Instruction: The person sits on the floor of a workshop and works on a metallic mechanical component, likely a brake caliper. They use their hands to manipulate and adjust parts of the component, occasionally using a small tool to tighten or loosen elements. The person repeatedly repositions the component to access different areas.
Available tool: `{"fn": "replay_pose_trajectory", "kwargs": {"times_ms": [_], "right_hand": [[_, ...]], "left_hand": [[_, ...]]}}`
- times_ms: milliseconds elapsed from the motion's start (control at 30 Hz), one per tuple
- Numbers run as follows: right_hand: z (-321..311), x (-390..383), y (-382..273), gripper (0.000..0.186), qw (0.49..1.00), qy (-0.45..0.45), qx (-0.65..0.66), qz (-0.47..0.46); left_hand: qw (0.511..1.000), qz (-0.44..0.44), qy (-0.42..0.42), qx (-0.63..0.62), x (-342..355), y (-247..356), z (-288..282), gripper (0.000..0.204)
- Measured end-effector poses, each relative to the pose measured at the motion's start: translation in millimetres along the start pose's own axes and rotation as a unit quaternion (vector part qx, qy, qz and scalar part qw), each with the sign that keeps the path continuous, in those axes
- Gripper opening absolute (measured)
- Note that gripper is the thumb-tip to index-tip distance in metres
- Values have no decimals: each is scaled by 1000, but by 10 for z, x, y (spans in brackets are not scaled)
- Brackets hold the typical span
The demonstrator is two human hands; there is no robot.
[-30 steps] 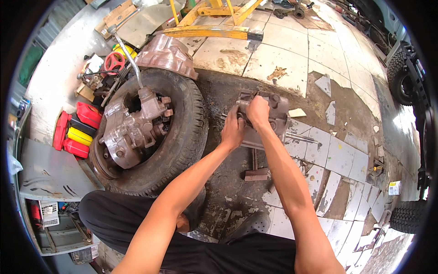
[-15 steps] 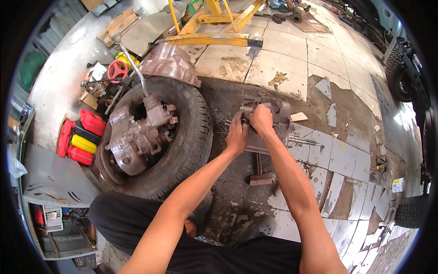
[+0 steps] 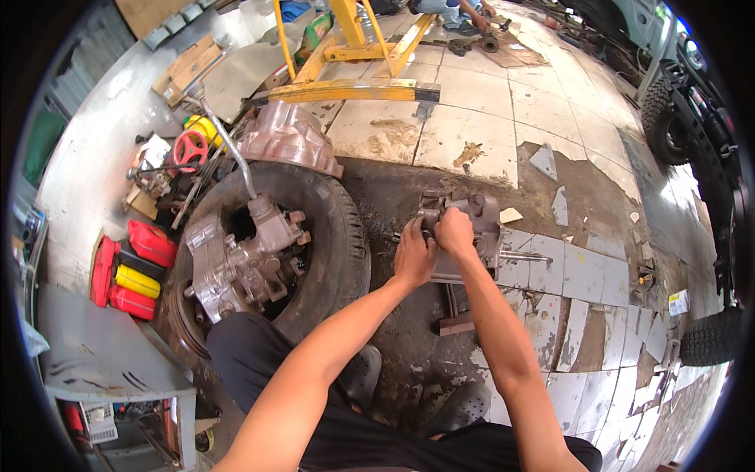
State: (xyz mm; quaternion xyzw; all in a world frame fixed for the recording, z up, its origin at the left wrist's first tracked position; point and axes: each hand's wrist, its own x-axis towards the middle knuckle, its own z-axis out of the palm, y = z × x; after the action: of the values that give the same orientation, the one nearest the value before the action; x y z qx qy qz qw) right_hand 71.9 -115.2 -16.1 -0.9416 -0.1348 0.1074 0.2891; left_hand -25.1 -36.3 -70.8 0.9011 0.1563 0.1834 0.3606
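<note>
A grey-brown metal gearbox [image 3: 486, 211] lies on the dark floor in front of me, with a thin steel shaft [image 3: 525, 256] sticking out to its right. My right hand [image 3: 454, 233] is closed in a fist over its top. Close beside it, my left hand [image 3: 414, 253] presses its fingers together at the gearbox's left side. What either hand grips is hidden by the fingers. Below the gearbox a T-shaped metal piece [image 3: 456, 323] lies partly behind my right forearm.
To the left, a tyre [image 3: 346, 228] carries another gear housing [image 3: 236, 263] with a long bent lever [image 3: 228, 141]. Behind it sits a bell-shaped casing [image 3: 287, 140]. A yellow stand [image 3: 346, 90] is farther off, near another person's hand [image 3: 481, 22]. Broken tiles [image 3: 578, 315] cover the right side.
My view has shifted and tilted, and my left knee and both shoes show differently. Both hands stay at the same part of the gearbox, with little change in their grip.
</note>
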Motion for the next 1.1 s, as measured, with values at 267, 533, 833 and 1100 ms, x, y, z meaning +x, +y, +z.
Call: {"fn": "replay_pose_trajectory", "kwargs": {"times_ms": [267,533,833,1100], "right_hand": [[51,-51,-27,24,1000,18,-21,-3],[10,-4,-83,24,998,40,6,44],[5,234,77,29,996,81,32,6],[41,207,30,28,994,78,79,11]], "left_hand": [[998,4,36,-49,-49,-43,51,55],[996,-19,50,-76,-76,-33,87,55],[993,-3,86,-75,-42,11,119,45],[989,-21,91,-112,-14,-44,112,44]]}}
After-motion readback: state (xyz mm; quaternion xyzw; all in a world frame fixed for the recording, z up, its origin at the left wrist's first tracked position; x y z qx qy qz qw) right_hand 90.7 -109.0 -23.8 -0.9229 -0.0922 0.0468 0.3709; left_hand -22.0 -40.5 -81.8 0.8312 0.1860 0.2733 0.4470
